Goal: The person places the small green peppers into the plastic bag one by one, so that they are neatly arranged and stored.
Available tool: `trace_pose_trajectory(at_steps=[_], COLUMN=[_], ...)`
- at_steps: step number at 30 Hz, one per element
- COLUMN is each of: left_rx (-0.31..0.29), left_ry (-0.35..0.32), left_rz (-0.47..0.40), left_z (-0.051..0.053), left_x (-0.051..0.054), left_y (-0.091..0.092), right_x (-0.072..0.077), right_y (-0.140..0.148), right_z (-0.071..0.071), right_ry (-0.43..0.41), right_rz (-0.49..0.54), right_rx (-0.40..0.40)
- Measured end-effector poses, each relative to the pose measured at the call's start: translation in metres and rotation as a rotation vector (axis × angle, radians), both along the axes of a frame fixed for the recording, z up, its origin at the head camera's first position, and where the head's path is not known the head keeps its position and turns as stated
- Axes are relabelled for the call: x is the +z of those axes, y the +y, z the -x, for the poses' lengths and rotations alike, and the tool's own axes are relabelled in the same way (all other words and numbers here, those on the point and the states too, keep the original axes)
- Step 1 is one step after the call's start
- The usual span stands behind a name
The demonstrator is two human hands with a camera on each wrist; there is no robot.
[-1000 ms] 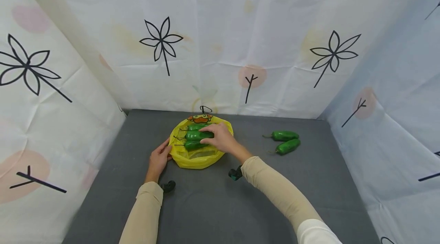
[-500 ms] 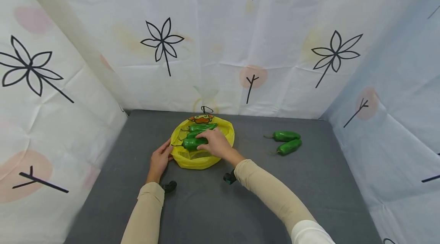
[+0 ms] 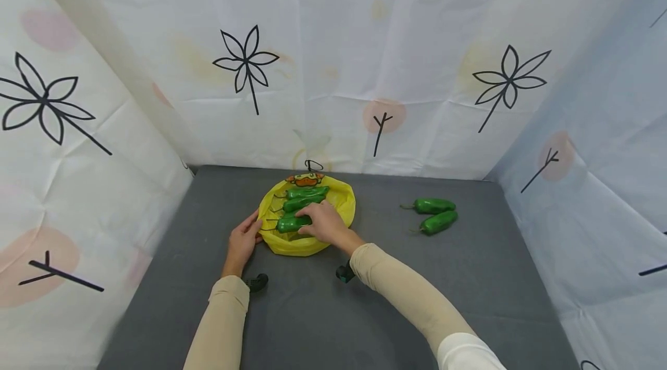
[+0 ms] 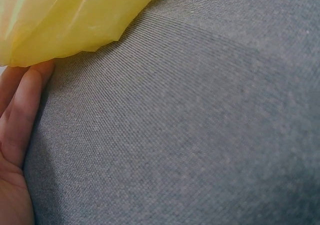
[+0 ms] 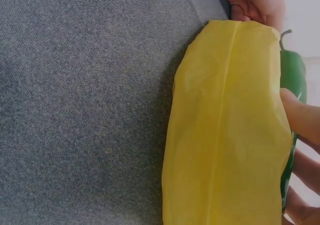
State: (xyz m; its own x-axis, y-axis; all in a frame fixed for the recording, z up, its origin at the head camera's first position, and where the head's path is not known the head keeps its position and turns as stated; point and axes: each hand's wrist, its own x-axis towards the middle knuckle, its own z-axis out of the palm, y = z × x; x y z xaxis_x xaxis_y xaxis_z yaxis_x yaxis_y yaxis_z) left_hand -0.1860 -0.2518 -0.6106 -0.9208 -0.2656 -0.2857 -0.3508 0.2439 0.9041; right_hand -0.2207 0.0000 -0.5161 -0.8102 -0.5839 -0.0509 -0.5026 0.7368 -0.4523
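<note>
A yellow plastic bag (image 3: 294, 247) lies with its mouth spread wide, several green chili peppers side by side in it. My left hand (image 3: 244, 242) holds the bag's left rim; in the left wrist view its fingers (image 4: 22, 110) reach under the yellow plastic. Inside the bag, my right hand (image 3: 328, 224) grips the nearest green chili pepper (image 3: 292, 224), thumb on the near side and fingers on the far side. Two others, a far chili pepper (image 3: 307, 192) and a middle one (image 3: 297, 204), lie behind it. Part of the row is hidden by the right hand.
Two more green chili peppers (image 3: 435, 213) rest on the grey cloth-covered table (image 3: 391, 300) to the right of the bag. Patterned white curtains (image 3: 333, 69) enclose the back and both sides.
My right hand has moved toward the near side of the bag, with the gripped chili pepper now at the front of the row. The left hand stays at the rim.
</note>
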Motion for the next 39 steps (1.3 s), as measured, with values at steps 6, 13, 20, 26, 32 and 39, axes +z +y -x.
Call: trace_pose_trajectory(at_steps=[6,13,20,26,32,39], left_rx=[-0.010,-0.005,-0.011,-0.009,-0.016,-0.014], left_ry=[0.027,0.024,0.027,0.026,0.030,0.016], left_rz=[0.001,-0.002,0.003,-0.003,0.001,0.006], left_z=[0.0001,0.0010,0.0017,0.0016,0.0001,-0.0007], left_x=[0.0004,0.0001,0.0006,0.0005,0.0022,-0.0001], left_y=[0.0008,0.0016,0.0026,0.0021,0.0016,-0.0002], right_x=[-0.0023,-0.0066,-0.0047,-0.0030,-0.0022,-0.0021], right_y=[-0.0015,-0.0040,-0.0064,-0.0077,-0.0075,-0.0078], right_z=[0.0013,0.0063,0.0091,0.0090,0.0081,0.0066], right_ry=[-0.007,0.001,-0.020,-0.026,-0.044,-0.035], right_rz=[-0.002,-0.033,-0.051,-0.072,-0.077,-0.073], right_rx=[-0.010,-0.040,-0.056,-0.051,-0.047,-0.048])
